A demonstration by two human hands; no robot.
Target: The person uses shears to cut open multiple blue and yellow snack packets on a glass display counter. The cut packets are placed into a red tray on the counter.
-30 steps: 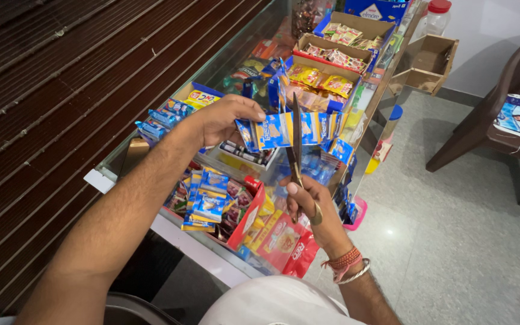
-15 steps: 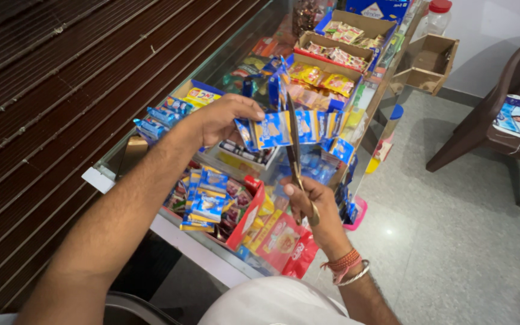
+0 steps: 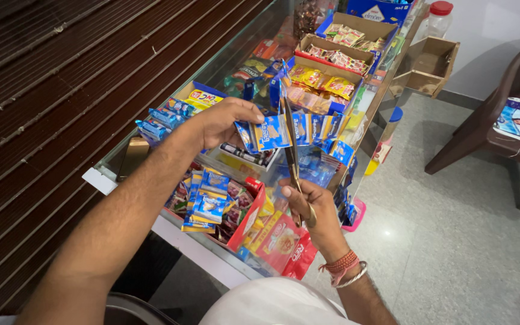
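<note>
left hand (image 3: 221, 123): grip clenched on the near end of a strip of small blue sachets (image 3: 293, 129), pinched between thumb and fingers. the strip hangs in the air above the glass surface (image 3: 100, 177), running off to the right from the hand, sagging a little along its length.

handling, as judged: the strip looks light and floppy, thin foil or plastic film joined pack to pack. likely slick to the touch and easy to crease. it would not hold itself out flat, so the best hold is at one end or on the seam between two sachets, kept taut, as the left hand does now.

scissors (image 3: 292, 156): long narrow blades pointing up and away, crossing the strip near its middle. stiff metal, with weight in the handles.

right hand (image 3: 311, 207): grip closed round the scissor handles, thumb and a finger through the loops. bangles and red thread at the wrist.

around: under the glass, trays of blue and red packets (image 3: 209, 201); further back, open cardboard boxes of yellow and orange snacks (image 3: 320, 84). a brown chair (image 3: 501, 120) stands well apart on the right.

hard to make out: the blades lie nearly edge-on, so i cannot tell whether they stand apart or together, nor whether they have bitten into the film. the far end of the strip blends with the packets behind it. the right palm is hidden.
</note>
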